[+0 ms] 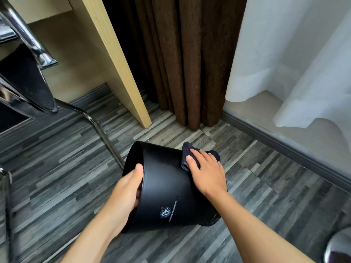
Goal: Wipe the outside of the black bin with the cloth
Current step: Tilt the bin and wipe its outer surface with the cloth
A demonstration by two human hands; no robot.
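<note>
The black bin [165,179] is tipped on its side above the floor, its open mouth turned left and a small white logo on its wall. My left hand [125,194] grips the rim, thumb on the outside and fingers inside the mouth. My right hand [206,171] lies flat on a dark cloth [187,152] and presses it against the bin's upper right wall, near the base end. Part of the cloth is hidden under my palm.
A chrome chair frame [95,124] with a black seat stands at the left, one leg close to the bin's mouth. A light wooden desk panel [121,69] and brown curtains [182,73] are behind. White sheer curtain [284,54] hangs at the right over a dark skirting board.
</note>
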